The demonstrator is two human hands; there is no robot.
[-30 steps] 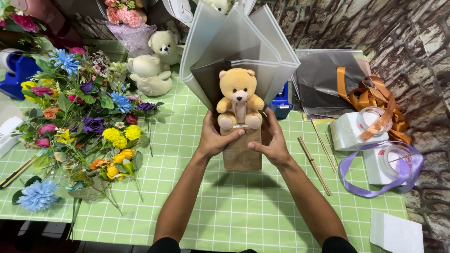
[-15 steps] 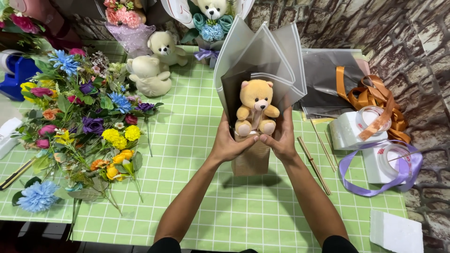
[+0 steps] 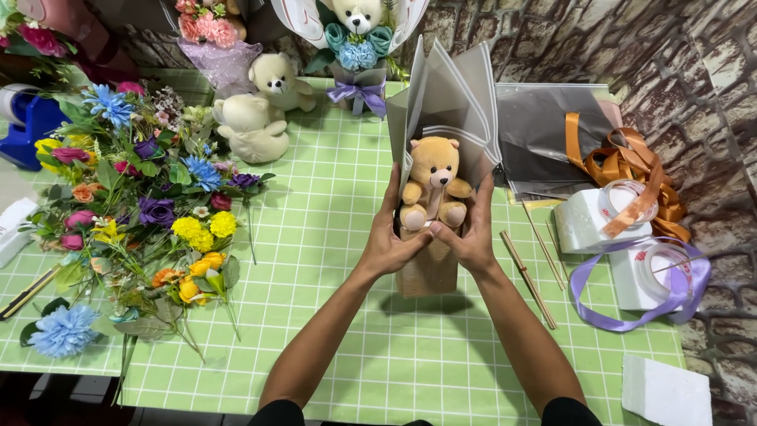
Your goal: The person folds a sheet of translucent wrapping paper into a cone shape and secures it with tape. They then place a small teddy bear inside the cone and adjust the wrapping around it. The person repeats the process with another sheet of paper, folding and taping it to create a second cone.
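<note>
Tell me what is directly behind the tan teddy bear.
Folded grey wrapping sheets fan up behind the tan plush teddy bear, gathered by the left hand and right hand. What lies behind them is covered.

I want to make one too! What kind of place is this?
Probably a gift-bouquet craft table: loose artificial flowers, rolls of orange and purple ribbon, and a small tan teddy bear in grey wrapping paper.
</note>
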